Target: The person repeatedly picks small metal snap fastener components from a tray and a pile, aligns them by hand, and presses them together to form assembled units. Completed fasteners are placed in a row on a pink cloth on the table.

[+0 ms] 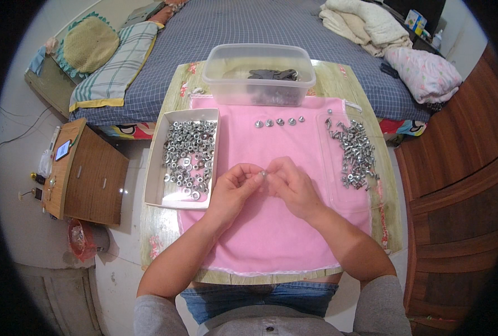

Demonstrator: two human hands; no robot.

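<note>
Over the middle of the pink cloth [271, 235], my left hand [235, 187] and my right hand [293, 187] meet, fingertips pinched together. Between them is a small shiny metal fastener [263, 173], mostly covered by the fingers; whether it is a screw, a nut or both I cannot tell. Beyond the hands, several metal screws with nuts or washers on them [280, 121] stand in a row. To the left, a white box [154, 162] holds many loose nuts and washers [187, 151]. On the right, a pile of small screws [355, 151] lies in a shallow clear tray [338, 199].
A clear plastic tub [254, 92] with dark pieces inside stands at the table's [173, 89] far edge. Behind it is a bed [249, 25] with checked bedding. A wooden cabinet [92, 173] and a bin with a red bag [83, 241] are at the left.
</note>
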